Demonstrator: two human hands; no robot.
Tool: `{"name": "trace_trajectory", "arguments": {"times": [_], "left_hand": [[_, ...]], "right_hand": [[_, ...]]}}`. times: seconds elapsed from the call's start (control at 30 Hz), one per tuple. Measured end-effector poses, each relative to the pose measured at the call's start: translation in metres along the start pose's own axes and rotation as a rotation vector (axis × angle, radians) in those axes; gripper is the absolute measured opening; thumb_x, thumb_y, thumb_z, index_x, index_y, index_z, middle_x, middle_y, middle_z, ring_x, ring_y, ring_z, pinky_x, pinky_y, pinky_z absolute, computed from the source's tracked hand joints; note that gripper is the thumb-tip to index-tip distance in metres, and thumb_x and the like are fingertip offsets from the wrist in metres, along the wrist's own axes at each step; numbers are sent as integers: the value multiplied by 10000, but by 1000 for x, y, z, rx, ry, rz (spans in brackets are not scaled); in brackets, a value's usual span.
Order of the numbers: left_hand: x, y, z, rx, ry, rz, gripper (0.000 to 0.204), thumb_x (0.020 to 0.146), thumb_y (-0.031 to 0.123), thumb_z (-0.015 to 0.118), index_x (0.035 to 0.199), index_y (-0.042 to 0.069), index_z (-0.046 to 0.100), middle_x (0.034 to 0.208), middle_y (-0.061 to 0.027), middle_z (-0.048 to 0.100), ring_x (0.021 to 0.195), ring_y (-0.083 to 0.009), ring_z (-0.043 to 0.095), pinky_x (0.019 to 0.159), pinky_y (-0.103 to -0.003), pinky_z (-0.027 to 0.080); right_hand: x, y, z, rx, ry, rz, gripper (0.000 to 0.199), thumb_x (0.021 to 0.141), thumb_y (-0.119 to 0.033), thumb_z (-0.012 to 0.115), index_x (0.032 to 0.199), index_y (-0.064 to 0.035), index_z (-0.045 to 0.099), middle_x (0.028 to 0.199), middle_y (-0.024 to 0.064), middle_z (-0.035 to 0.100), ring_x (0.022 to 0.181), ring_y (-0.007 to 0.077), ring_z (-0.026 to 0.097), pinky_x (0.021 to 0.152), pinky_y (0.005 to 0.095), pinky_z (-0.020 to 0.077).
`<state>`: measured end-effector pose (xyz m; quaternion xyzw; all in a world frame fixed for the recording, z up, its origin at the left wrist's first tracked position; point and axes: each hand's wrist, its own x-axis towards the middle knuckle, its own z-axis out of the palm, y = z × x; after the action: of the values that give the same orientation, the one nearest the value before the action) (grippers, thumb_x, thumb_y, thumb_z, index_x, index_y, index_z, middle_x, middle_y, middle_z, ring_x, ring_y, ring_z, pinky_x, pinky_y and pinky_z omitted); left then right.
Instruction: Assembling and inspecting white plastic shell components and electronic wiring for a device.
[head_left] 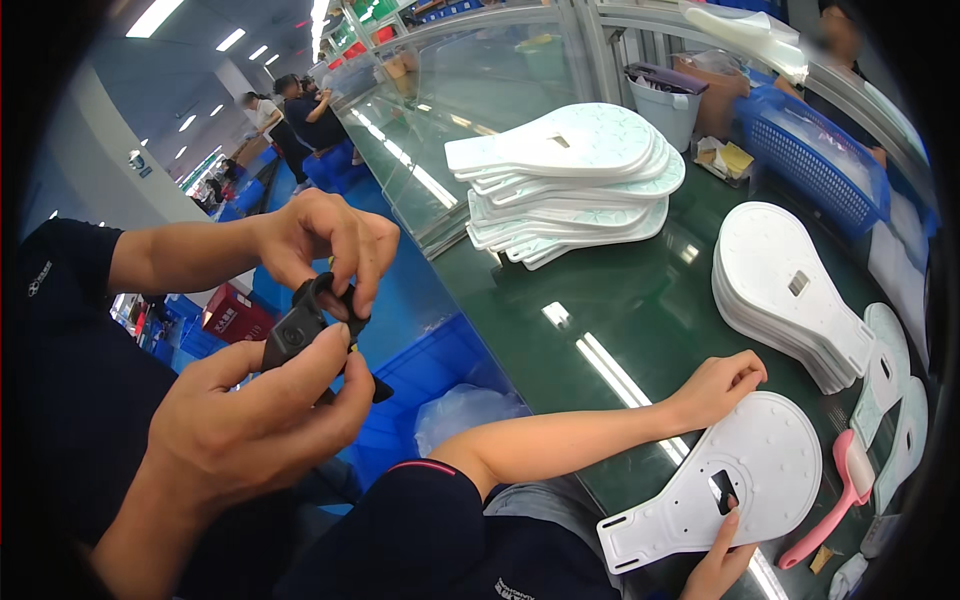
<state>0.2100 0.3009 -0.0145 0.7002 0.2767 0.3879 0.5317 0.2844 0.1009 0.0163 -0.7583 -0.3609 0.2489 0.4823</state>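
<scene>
Coworker's hands (225, 425) around black device (294, 332); left hand (712, 390) loosely curled, right hand (722, 562) against white panel (772, 450), grip unclear

A workbench (650, 310), stacked white panels (565, 190) and strip lights (155, 17) show a factory.

Bright light from ceiling tubes (155, 17); I get streaky reflected glare on green tabletop (650, 300); fisheye bends straight edges, corners black, far distance slightly soft.

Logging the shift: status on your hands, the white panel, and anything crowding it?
Left hand loosely curled near the white panel's upper edge. Right hand on panel, finger at its opening. Pink-handled tool close on the right, seemingly not blocking.
</scene>
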Motion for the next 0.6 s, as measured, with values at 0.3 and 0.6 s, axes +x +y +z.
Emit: {"name": "trace_trajectory", "arguments": {"times": [0.3, 0.6], "left_hand": [[1, 0, 3, 12, 35, 36, 160, 876, 132, 476, 940, -3, 533, 704, -53, 561, 608, -89, 498, 556, -241, 404], [-1, -1, 8, -25, 83, 2, 170, 898, 146, 442, 857, 0, 519, 742, -52, 546, 666, -93, 504, 599, -233, 411]], "right_hand": [[2, -4, -6, -44, -28, -67, 318, 877, -175, 503, 1052, 90, 531, 984, 264, 578, 906, 319, 572, 791, 359, 433], [-5, -13, -13, -32, -59, -69, 337, 882, -175, 495, 1098, 83, 501, 1034, 271, 557, 954, 348, 552, 823, 359, 414]]}}
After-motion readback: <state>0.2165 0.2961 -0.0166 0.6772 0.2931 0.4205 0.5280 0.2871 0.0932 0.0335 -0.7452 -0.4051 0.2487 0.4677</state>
